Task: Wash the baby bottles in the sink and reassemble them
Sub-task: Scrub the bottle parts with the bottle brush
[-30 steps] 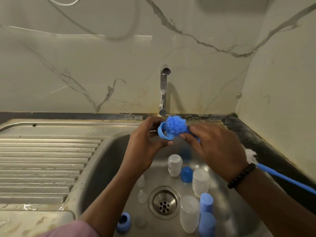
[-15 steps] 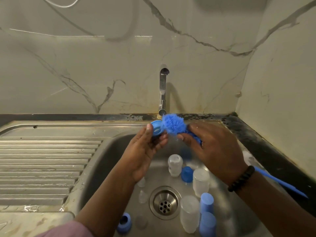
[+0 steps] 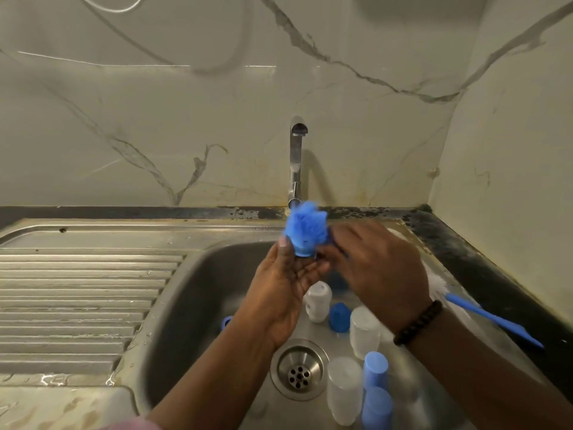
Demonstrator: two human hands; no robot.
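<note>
Fingers (image 3: 305, 270) of left hand (image 3: 285, 287) curled under small blue bottle ring (image 3: 303, 250), thumb pressed on its left side; ring held above sink (image 3: 186, 290), below tap (image 3: 296, 159). Brush (image 3: 305, 223) gripped by right hand (image 3: 381, 268), blurred, head pushed onto ring. Scrubbing judged in progress. Bottles (image 3: 344, 389), caps (image 3: 375, 372) left apart in basin, far from reassembled.
</note>
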